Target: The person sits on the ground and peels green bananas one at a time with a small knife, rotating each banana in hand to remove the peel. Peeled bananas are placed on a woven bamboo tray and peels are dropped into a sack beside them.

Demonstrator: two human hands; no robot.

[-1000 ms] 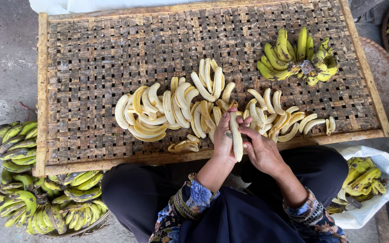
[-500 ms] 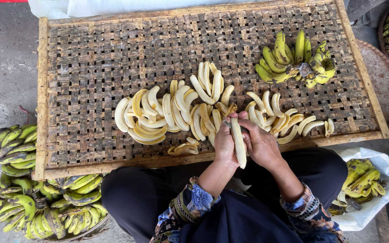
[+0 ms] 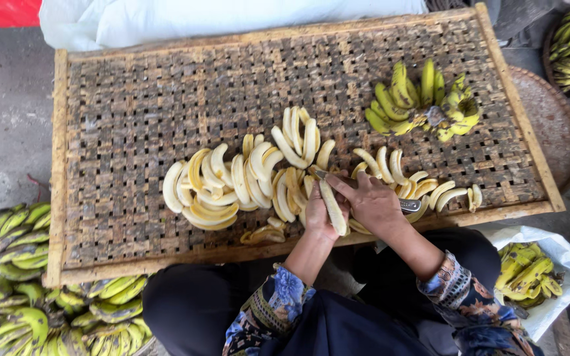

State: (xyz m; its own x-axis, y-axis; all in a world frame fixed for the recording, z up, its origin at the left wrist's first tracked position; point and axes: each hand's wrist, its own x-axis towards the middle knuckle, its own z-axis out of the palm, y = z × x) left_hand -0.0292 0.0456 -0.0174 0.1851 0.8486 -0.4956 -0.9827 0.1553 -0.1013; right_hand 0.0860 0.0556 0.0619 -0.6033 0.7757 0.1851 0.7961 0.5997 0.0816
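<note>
Left hand [image 3: 318, 214] grips a peeled banana [image 3: 332, 207] (smooth, pale); right hand [image 3: 372, 203] clasps a knife [image 3: 409, 206].

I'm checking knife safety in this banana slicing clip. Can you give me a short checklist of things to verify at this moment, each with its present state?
1. Left hand has a firm hold on the peeled banana: ok.
2. Right hand grips the knife, forefinger along the top: ok.
3. Left fingers away from the blade edge: cannot tell, the blade is mostly hidden.
4. Free space on the woven tray for more pieces: ok.
5. Peeled banana pile lies beside the hands, not under them: ok.
6. Unpeeled bunch within reach on the tray: ok.
</note>
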